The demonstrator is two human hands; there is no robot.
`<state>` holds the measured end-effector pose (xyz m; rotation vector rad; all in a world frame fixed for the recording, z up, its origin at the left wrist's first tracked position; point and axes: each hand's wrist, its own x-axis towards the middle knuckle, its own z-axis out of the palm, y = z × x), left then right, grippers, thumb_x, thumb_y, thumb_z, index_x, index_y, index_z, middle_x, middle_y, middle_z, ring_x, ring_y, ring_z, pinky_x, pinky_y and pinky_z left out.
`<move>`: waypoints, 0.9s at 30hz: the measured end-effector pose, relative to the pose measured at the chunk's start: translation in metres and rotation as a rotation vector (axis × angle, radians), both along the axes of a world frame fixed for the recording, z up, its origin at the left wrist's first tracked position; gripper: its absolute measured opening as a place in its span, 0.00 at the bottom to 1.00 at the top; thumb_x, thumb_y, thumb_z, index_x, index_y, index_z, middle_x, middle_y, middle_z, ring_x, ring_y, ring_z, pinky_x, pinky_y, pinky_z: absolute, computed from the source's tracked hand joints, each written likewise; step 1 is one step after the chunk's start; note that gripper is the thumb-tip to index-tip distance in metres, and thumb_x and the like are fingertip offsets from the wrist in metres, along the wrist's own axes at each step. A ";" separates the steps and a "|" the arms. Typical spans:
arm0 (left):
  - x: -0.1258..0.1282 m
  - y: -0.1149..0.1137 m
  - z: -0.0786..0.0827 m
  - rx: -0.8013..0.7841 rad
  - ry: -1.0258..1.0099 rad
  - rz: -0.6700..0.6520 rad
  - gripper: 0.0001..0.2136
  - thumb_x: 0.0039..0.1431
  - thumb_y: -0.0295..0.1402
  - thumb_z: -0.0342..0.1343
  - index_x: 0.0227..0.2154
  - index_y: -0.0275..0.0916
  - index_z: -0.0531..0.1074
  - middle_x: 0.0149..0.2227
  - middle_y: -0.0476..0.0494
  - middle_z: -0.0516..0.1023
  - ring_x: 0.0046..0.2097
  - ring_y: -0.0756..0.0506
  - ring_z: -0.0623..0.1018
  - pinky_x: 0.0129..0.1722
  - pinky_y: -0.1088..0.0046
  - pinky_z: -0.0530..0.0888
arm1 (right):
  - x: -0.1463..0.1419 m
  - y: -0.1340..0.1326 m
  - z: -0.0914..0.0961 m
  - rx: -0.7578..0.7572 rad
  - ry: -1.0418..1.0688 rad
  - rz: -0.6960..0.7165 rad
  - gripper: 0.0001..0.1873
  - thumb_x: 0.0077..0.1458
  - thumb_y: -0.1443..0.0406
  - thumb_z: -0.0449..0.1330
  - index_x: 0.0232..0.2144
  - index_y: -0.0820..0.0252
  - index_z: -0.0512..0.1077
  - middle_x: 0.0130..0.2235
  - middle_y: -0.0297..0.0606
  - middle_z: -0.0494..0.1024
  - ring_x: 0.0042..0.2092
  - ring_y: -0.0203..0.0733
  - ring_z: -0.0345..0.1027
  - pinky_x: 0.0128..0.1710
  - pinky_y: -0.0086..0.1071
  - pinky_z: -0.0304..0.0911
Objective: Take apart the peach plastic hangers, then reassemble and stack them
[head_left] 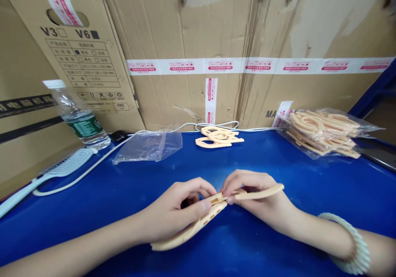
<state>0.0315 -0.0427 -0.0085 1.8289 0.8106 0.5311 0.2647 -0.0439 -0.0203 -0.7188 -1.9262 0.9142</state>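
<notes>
Both of my hands are on a beige plastic folding hanger point(188, 235) above the blue table. My left hand point(182, 207) grips its left arm, thumb along the top and fingers curled behind; small slots show along that arm's edge. With pinched fingertips, my right hand point(250, 188) holds the hanger near its middle joint. The other arm reaches out to the right across that hand. The two hands almost touch at the joint, and fingers partly hide it. Behind them on the table lie several similar beige hangers point(213, 143), folded and overlapping.
At the back right sits a clear bag of beige hangers point(324, 130). A flat clear plastic bag point(148, 147), a water bottle point(85, 122), a pale hairbrush point(69, 163) and a white cable point(93, 167) lie left. Cardboard boxes point(185, 99) wall off the back of the blue table point(123, 198).
</notes>
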 end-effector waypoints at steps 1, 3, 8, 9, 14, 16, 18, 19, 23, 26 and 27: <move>0.001 -0.001 0.001 0.020 0.046 -0.004 0.11 0.65 0.40 0.51 0.44 0.41 0.71 0.31 0.51 0.72 0.27 0.52 0.65 0.26 0.77 0.61 | -0.001 -0.001 0.000 0.026 -0.010 0.021 0.04 0.58 0.67 0.62 0.31 0.57 0.77 0.34 0.38 0.79 0.35 0.37 0.73 0.34 0.30 0.67; 0.004 -0.002 0.003 0.070 0.109 -0.008 0.11 0.66 0.39 0.50 0.42 0.40 0.72 0.26 0.53 0.68 0.26 0.51 0.64 0.25 0.76 0.59 | -0.003 -0.003 0.000 0.054 -0.019 0.049 0.05 0.59 0.67 0.60 0.32 0.57 0.77 0.34 0.38 0.79 0.34 0.36 0.73 0.34 0.29 0.67; 0.006 -0.003 0.005 0.264 0.179 -0.046 0.12 0.68 0.35 0.44 0.37 0.38 0.72 0.28 0.50 0.71 0.28 0.50 0.67 0.29 0.76 0.63 | -0.005 -0.004 0.000 0.127 -0.058 0.033 0.07 0.61 0.68 0.58 0.36 0.55 0.77 0.35 0.38 0.79 0.35 0.37 0.73 0.35 0.30 0.68; 0.006 -0.003 0.005 0.308 0.190 -0.058 0.12 0.69 0.33 0.43 0.37 0.38 0.72 0.29 0.50 0.72 0.29 0.50 0.68 0.30 0.76 0.64 | -0.005 -0.004 -0.001 0.162 -0.072 0.038 0.08 0.61 0.69 0.58 0.37 0.55 0.77 0.35 0.38 0.79 0.35 0.37 0.73 0.35 0.30 0.68; 0.003 -0.004 0.002 0.554 0.265 -0.157 0.12 0.69 0.29 0.40 0.36 0.37 0.70 0.30 0.46 0.74 0.30 0.49 0.72 0.30 0.75 0.65 | 0.000 -0.008 0.002 0.446 -0.276 0.126 0.11 0.64 0.70 0.52 0.41 0.57 0.75 0.37 0.41 0.78 0.38 0.40 0.72 0.36 0.33 0.68; 0.002 -0.004 0.001 0.643 0.300 -0.205 0.13 0.69 0.29 0.40 0.35 0.38 0.69 0.30 0.46 0.74 0.29 0.48 0.72 0.29 0.74 0.65 | -0.001 -0.012 0.005 0.590 -0.374 0.127 0.12 0.65 0.69 0.51 0.38 0.58 0.75 0.36 0.41 0.78 0.38 0.40 0.72 0.35 0.33 0.68; 0.001 -0.004 0.000 0.699 0.324 -0.241 0.12 0.69 0.28 0.40 0.33 0.38 0.68 0.29 0.46 0.73 0.28 0.48 0.72 0.28 0.74 0.64 | -0.002 -0.014 0.009 0.759 -0.438 0.127 0.12 0.63 0.71 0.52 0.33 0.60 0.75 0.34 0.41 0.79 0.39 0.42 0.72 0.33 0.33 0.67; 0.000 -0.004 0.001 0.715 0.330 -0.249 0.12 0.68 0.28 0.41 0.32 0.38 0.68 0.28 0.47 0.73 0.27 0.48 0.72 0.27 0.74 0.64 | -0.003 -0.015 0.011 0.835 -0.455 0.130 0.12 0.62 0.72 0.53 0.31 0.61 0.75 0.33 0.41 0.79 0.40 0.43 0.72 0.32 0.33 0.67; 0.000 -0.003 0.004 0.680 0.340 -0.250 0.12 0.68 0.28 0.40 0.32 0.38 0.67 0.28 0.47 0.73 0.27 0.49 0.71 0.27 0.74 0.63 | -0.004 -0.012 0.010 0.896 -0.384 0.126 0.11 0.62 0.74 0.53 0.31 0.67 0.75 0.33 0.43 0.78 0.40 0.43 0.72 0.33 0.33 0.68; 0.001 -0.003 0.007 0.577 0.296 -0.226 0.13 0.69 0.29 0.40 0.33 0.37 0.69 0.29 0.46 0.73 0.29 0.48 0.71 0.29 0.75 0.64 | -0.003 -0.008 0.005 0.704 -0.228 0.122 0.08 0.63 0.72 0.55 0.38 0.66 0.75 0.37 0.43 0.78 0.41 0.39 0.71 0.37 0.32 0.70; 0.001 -0.003 0.008 0.530 0.275 -0.214 0.14 0.69 0.29 0.39 0.33 0.36 0.69 0.28 0.47 0.72 0.29 0.49 0.70 0.30 0.75 0.64 | -0.002 -0.007 0.005 0.618 -0.187 0.124 0.09 0.63 0.71 0.55 0.40 0.65 0.75 0.38 0.42 0.78 0.40 0.38 0.71 0.38 0.33 0.70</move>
